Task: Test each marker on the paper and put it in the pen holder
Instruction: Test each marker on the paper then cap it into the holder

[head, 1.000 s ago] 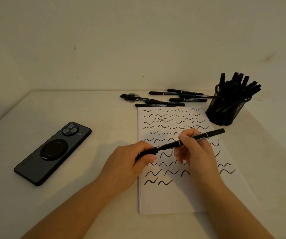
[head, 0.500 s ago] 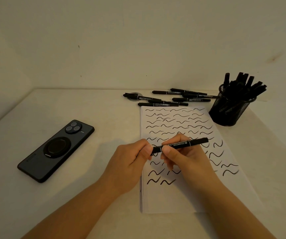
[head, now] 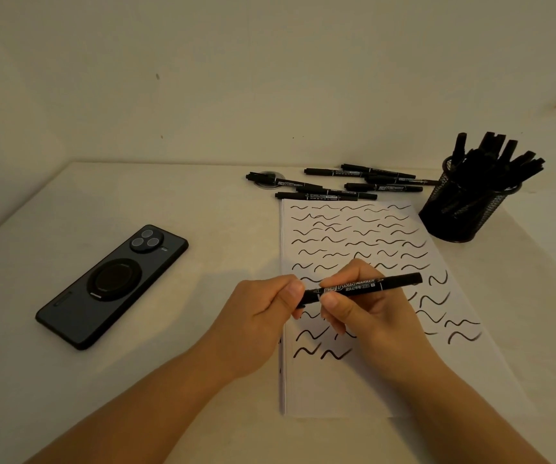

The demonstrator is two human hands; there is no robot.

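Now our left hand (head: 263, 316) and right hand (head: 367, 306) both grip one black twin-tip marker (head: 363, 287) above the squiggle-covered white paper (head: 353, 383), its cap pushed back on, ready for the black mesh pen holder (head: 464, 212)

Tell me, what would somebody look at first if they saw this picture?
Probably the two hands in the middle: the left hand and right hand both hold one black marker over the paper, which is covered in squiggly black lines. Next, the black mesh pen holder stuffed with markers at the back right, and the dark phone lying face down on the left.
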